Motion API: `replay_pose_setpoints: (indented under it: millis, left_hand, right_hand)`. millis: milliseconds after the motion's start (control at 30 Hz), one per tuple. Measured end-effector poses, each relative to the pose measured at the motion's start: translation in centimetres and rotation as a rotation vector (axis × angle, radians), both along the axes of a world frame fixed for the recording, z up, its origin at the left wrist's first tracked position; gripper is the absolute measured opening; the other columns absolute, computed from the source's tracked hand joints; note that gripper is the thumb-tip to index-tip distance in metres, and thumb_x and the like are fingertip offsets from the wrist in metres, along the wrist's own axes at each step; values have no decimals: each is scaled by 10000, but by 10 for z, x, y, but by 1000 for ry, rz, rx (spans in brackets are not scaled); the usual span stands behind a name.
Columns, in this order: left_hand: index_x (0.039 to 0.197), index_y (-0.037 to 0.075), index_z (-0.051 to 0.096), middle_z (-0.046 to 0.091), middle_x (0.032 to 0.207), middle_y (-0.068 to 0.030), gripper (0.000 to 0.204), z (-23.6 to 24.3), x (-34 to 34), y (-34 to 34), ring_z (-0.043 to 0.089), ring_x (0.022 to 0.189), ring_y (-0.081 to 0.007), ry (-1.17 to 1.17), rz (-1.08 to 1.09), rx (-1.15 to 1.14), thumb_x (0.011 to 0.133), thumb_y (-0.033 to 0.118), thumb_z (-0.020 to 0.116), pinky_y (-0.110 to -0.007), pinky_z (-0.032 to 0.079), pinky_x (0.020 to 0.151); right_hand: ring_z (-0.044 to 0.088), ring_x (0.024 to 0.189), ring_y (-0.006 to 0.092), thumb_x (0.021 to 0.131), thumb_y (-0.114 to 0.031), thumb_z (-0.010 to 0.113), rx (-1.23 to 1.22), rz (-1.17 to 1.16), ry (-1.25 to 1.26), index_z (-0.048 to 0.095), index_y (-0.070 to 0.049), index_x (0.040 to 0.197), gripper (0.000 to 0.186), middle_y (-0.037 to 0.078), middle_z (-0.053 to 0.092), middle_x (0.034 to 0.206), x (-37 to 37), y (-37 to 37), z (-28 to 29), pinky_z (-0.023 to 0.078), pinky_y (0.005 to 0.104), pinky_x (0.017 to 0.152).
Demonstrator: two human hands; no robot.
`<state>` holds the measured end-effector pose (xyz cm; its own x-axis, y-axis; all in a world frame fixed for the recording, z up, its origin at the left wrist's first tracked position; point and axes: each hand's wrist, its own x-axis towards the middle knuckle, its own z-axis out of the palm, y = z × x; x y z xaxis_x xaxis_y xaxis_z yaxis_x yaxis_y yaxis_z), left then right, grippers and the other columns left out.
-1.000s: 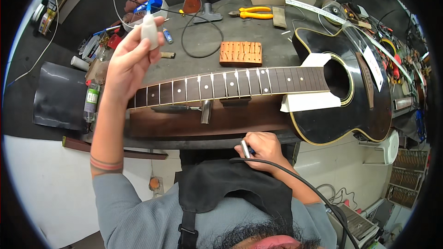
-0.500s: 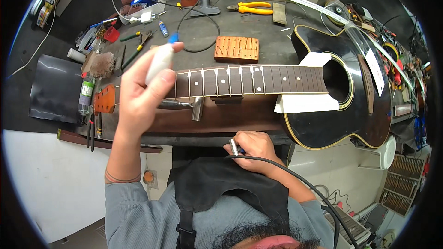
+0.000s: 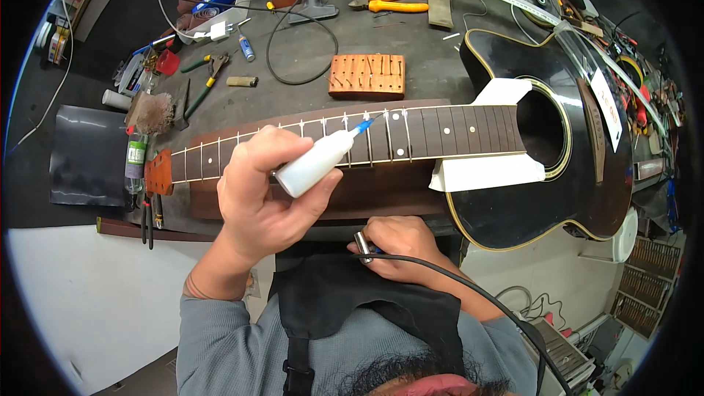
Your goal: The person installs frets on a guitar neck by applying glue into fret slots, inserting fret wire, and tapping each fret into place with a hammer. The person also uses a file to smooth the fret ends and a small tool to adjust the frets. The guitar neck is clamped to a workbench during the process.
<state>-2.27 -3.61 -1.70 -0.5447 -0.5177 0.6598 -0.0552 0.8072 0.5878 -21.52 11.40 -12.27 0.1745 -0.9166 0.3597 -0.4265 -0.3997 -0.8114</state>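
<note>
My left hand (image 3: pixel 268 191) is closed round a small white squeeze bottle (image 3: pixel 312 169), tilted with its blue needle tip toward the upper right. That tip is over the fretboard (image 3: pixel 429 132) of a black acoustic guitar (image 3: pixel 506 205); whether it touches a fret I cannot tell. My right hand (image 3: pixel 400 246), near the bench's front edge, is closed on a metal-nosed tool (image 3: pixel 363 244) with a black hose or cord; the fingers hide most of it. White paper pieces (image 3: pixel 488 174) lie on the guitar on both sides of the fretboard's end.
Behind the neck sits a wooden block (image 3: pixel 367 75) holding rows of small pins. Yellow-handled cutters (image 3: pixel 396 4), green-handled pliers (image 3: pixel 207 84) and a looped black cable (image 3: pixel 275 66) lie farther back. A plastic bottle (image 3: pixel 136 154) stands by the headstock.
My left hand has brought the bottle right and nearer, turning its tip down over the frets. The view has shifted slightly. My right hand keeps its hold on the tool.
</note>
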Motion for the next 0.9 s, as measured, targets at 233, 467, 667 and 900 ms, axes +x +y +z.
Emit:
replay_pose_setpoints:
  millis: [233, 467, 667, 900]
  left_hand:
    - [1377, 13, 610, 744, 934, -131, 667, -2, -4, 1, 774, 822, -262, -28, -51, -129, 831, -38, 989, -533, 689, 939]
    - [1375, 45, 588, 741, 921, -120, 689, -3, -7, 2, 780, 781, -250, -116, -50, -175, 833, 30, 1012, -576, 709, 979]
    - [1353, 53, 593, 742, 907, -124, 673, -3, -10, 1, 786, 769, -260, -133, -25, -213, 832, 51, 1020, -543, 722, 952]
    - [1451, 69, 591, 725, 1002, -137, 673, -3, -6, 6, 760, 873, -240, -173, -41, -140, 888, -48, 941, -638, 658, 1081]
  right_hand:
    - [740, 755, 343, 864, -158, 907, 23, 55, -56, 645, -65, 914, 282, 111, 701, 828, -3, -1, -3, 567, 470, 663]
    - [739, 772, 349, 853, -163, 901, 50, 69, -68, 653, -64, 924, 277, 112, 698, 840, -4, -1, -6, 573, 476, 682]
    - [736, 786, 352, 850, -158, 898, 59, 76, -58, 653, -65, 927, 273, 114, 693, 847, -4, -1, -6, 574, 481, 691]
    - [729, 720, 338, 836, -135, 937, 29, 54, -75, 666, -74, 887, 282, 84, 682, 797, -3, -3, -6, 551, 454, 635]
